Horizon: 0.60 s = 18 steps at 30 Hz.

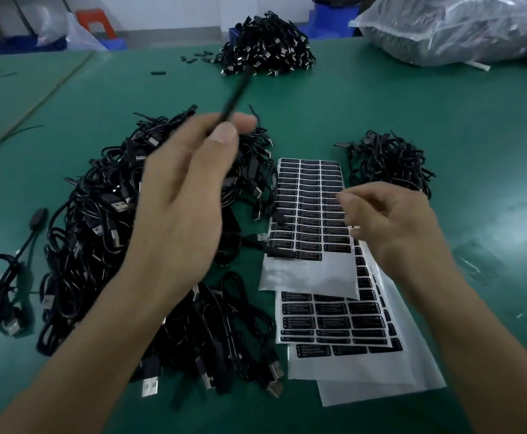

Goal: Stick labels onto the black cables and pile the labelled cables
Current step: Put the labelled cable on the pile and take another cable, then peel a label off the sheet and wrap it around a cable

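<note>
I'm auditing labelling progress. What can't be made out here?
Head view.
Motion-blurred: cable in left hand; any label on it unseen.
Blurred: right hand fingertips; holding a label or not, cannot tell.
Too small: fine print on label sheets.
Veiled by film, cut by top edge: plastic bag contents.

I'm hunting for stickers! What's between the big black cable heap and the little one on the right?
In the head view, white sheets of black labels lie between the big heap of black cables and the small heap.
</note>
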### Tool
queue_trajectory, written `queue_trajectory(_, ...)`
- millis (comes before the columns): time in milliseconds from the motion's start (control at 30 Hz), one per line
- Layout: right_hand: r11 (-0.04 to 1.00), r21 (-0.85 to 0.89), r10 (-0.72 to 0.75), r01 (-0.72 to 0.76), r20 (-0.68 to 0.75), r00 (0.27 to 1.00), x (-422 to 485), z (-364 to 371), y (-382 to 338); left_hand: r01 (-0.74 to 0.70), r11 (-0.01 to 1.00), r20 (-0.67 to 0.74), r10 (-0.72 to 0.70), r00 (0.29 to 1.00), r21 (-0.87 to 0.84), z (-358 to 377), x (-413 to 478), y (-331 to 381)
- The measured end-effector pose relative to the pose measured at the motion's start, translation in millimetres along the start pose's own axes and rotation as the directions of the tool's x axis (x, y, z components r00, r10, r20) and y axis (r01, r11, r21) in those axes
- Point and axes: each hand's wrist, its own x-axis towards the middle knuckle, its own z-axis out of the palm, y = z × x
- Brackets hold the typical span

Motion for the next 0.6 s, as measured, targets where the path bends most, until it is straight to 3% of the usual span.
queue_trajectory(100, 0.996, -0.079, 0.04, -0.043, -0.038, 0.998, 1.2, -4.2, 4.5, -0.163, 0.951, 0.148, 0.127, 0.981, 0.262, 7.5, -8.1, 2.0)
queue_trajectory(200, 0.953, -0.28, 0.119, -0.113, 0.005, 0.993, 1.9, -4.8, 8.1, -0.381, 0.722, 0.304, 0.243, 0.921, 0.577, 15.9, -14.8, 1.3)
queue_trajectory(267, 0.921, -0.36, 0.19, -0.148, 0.084, 0.978, 1.3, -3.3, 7.0, -0.507, 0.571, 0.422, 0.287, 0.86, 0.645, 24.5, -21.0, 0.2)
queue_trajectory(367, 0.876, -0.465, 0.216, -0.132, 0.132, 0.968, -0.2, 0.0, 4.6, -0.61, 0.42, 0.542, 0.282, 0.792, 0.672, 41.1, -33.5, -8.0)
queue_trajectory(467, 0.892, -0.43, 0.22, -0.137, 0.149, 0.964, -0.3, -0.1, 7.8, -0.566, 0.408, 0.538, 0.193, 0.821, 0.717, 50.2, -43.4, -17.9)
queue_trajectory(600, 0.918, -0.346, 0.261, -0.195, 0.154, 0.953, -0.8, -1.1, 13.5, -0.469, 0.483, 0.48, 0.111, 0.87, 0.739, 47.7, -43.6, -22.3)
